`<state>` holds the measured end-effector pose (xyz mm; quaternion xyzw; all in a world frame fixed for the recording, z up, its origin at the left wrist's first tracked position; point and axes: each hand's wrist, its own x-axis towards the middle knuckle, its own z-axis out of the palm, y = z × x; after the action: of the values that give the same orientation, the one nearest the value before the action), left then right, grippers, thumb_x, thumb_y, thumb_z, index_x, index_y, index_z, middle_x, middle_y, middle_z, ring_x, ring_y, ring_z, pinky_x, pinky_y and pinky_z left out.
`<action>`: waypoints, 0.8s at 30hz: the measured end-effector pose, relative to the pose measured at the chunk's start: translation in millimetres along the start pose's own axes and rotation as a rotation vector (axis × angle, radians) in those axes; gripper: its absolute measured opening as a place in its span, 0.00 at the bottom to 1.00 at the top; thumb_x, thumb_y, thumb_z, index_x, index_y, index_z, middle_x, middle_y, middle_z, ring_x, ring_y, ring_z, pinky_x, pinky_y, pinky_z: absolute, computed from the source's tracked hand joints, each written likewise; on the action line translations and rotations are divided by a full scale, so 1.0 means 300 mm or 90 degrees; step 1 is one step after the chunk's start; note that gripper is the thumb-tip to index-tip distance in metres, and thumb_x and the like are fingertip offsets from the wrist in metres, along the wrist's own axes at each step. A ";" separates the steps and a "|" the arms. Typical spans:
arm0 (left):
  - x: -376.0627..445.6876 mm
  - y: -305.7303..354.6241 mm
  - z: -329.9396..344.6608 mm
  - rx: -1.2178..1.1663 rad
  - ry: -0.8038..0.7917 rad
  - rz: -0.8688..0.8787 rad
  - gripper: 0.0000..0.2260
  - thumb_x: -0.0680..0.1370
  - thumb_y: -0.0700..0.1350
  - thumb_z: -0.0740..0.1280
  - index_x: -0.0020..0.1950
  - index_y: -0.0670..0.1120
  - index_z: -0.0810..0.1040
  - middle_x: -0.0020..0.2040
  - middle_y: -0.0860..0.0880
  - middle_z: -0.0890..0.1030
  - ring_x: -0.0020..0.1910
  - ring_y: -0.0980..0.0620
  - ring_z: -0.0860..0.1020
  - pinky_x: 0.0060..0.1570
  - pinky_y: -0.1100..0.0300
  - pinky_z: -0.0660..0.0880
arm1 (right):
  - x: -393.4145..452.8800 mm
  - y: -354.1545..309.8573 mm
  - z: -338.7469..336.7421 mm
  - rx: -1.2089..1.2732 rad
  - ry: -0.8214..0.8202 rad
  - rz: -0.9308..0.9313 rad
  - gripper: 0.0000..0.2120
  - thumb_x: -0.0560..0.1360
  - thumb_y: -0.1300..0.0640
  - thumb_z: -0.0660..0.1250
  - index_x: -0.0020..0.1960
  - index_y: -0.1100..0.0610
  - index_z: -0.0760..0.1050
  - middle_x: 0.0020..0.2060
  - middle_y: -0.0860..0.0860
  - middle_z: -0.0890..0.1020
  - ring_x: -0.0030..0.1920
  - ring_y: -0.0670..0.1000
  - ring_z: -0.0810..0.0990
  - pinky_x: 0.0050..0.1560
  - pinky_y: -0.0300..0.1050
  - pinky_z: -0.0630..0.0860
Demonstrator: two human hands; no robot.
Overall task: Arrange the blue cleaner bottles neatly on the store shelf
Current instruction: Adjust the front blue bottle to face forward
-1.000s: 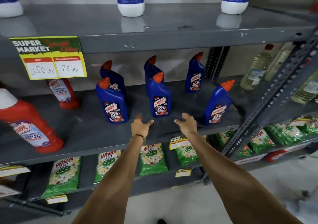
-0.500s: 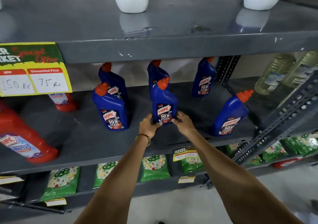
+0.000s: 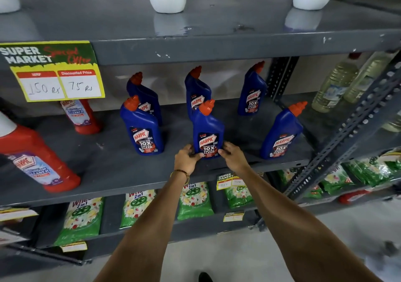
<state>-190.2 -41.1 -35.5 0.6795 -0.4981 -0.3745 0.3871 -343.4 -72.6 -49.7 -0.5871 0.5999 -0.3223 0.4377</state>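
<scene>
Hands had closed in on the front middle Harpic bottle (image 3: 208,134), which stood upright near the front edge of the grey middle shelf (image 3: 112,169). A second earlier both palms had hovered spread and empty short of the shelf edge; half a second earlier they had reached the bottle's base. Now the left hand (image 3: 187,159) and right hand (image 3: 233,157) pinched the bottle's lower sides between them, fingertips touching the label from either side. That grip suggested the bottle was being squared up, label forward, not carried off.

Five more blue bottles shared the shelf. The front left bottle (image 3: 142,127) and front right bottle (image 3: 282,133) stood well apart from the held one, the right one tilted in this wide view. Behind stood the back left bottle (image 3: 144,96), the back middle bottle (image 3: 197,93) just behind the held one, and the back right bottle (image 3: 251,90). The two rows looked loosely spaced, so more straightening likely remained.

Further left, a red bathroom cleaner bottle (image 3: 36,160) and a second red bottle (image 3: 81,117) kept clear. A price sign (image 3: 54,71) hung from the upper shelf (image 3: 217,47), whose lip left little headroom for lifting. Green detergent packs (image 3: 193,200) lay on the shelf below.
</scene>
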 end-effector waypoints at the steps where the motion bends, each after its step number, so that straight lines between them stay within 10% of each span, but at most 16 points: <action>1: -0.014 -0.002 -0.001 0.003 -0.003 0.001 0.18 0.71 0.40 0.71 0.59 0.39 0.75 0.57 0.40 0.81 0.57 0.43 0.78 0.59 0.53 0.73 | -0.015 0.005 -0.001 -0.015 0.006 -0.002 0.14 0.76 0.62 0.62 0.61 0.62 0.72 0.59 0.61 0.79 0.60 0.58 0.77 0.63 0.55 0.73; 8: -0.087 -0.012 -0.002 0.010 -0.007 0.016 0.16 0.70 0.40 0.71 0.57 0.39 0.77 0.57 0.40 0.81 0.57 0.44 0.79 0.57 0.56 0.73 | -0.100 0.017 -0.012 -0.018 0.020 -0.004 0.11 0.76 0.64 0.62 0.57 0.64 0.74 0.55 0.60 0.81 0.53 0.51 0.76 0.51 0.43 0.69; 24: -0.081 -0.049 -0.038 0.022 -0.017 0.000 0.19 0.70 0.41 0.72 0.59 0.39 0.76 0.59 0.40 0.80 0.59 0.44 0.77 0.61 0.53 0.73 | -0.124 0.022 -0.014 0.009 0.035 0.025 0.13 0.73 0.67 0.64 0.56 0.61 0.76 0.49 0.52 0.81 0.55 0.52 0.78 0.61 0.51 0.73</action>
<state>-179.8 -12.8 -41.0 0.6812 -0.5095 -0.3750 0.3685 -352.6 -35.6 -48.3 -0.5631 0.6204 -0.3340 0.4317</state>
